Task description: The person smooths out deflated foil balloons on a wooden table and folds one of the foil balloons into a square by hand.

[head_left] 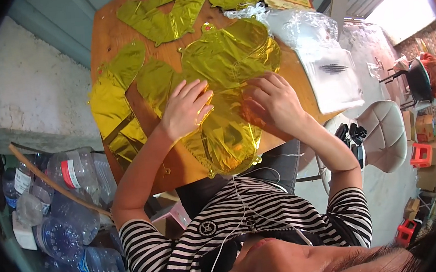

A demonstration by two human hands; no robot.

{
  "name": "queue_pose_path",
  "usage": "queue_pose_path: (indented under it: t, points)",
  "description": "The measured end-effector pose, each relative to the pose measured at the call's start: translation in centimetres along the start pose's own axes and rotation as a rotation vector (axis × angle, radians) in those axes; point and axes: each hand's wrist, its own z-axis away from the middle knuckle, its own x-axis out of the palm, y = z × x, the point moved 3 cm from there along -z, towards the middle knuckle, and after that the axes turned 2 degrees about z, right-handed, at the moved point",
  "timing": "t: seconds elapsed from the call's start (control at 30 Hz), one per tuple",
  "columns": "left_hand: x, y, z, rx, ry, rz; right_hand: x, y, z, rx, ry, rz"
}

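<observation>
Gold foil balloon (224,63), a shiny, crinkled, flat shape with rounded lobes, lies across the middle of the orange-brown wooden desk (103,37), its lower end at the near edge. Starting at the left of my head view, I see a pale, rough concrete ledge (33,95) and, below it, a heap of clear plastic bottles (61,240) with a curved brown wooden stick (50,179) slanting across. On the left part of the desk lies a creased yellow-gold foil piece (108,96). Next comes the left hand (189,110), set on the balloon with its fingers curled; I cannot tell whether that grip pinches the foil or merely rests there. Toward the far edge I have a flat gold foil shape with a triangular opening (167,29). The right hand (280,107) is also over the balloon, fingers bent toward the left one; whether this grip grasps any foil, I cannot tell either. Further right, a flat clear plastic packet (329,74) lies along the desk's side. Past it I see a pale quilted chair (386,134) and a red plastic stool (421,154).
</observation>
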Motion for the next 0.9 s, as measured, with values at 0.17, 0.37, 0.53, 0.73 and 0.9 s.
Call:
queue_pose_path:
  t: [0.17, 0.37, 0.53, 0.73, 0.9]
  points:
    - [0.3, -0.2, -0.1, -0.022, -0.031, 0.033, 2.0, 3.3, -3.0, -0.064, 0.004, 0.005]
    - [0.3, -0.3, 0.2, -0.049, -0.042, 0.042, 3.1, 7.0, -6.0, -0.113, -0.391, 0.113]
    - [0.3, -0.2, 0.2, -0.061, -0.058, 0.042, 2.9, 17.7, -15.6, 0.236, -0.267, 0.315]
    - [0.1, 0.0, -0.1, -0.068, -0.048, 0.078, 8.3, 22.6, -21.8, 0.174, -0.318, 0.434]
    - [-0.1, 0.0, -0.1, -0.067, -0.01, 0.091, 10.2, 23.3, -23.6, 0.283, -0.477, 0.453]
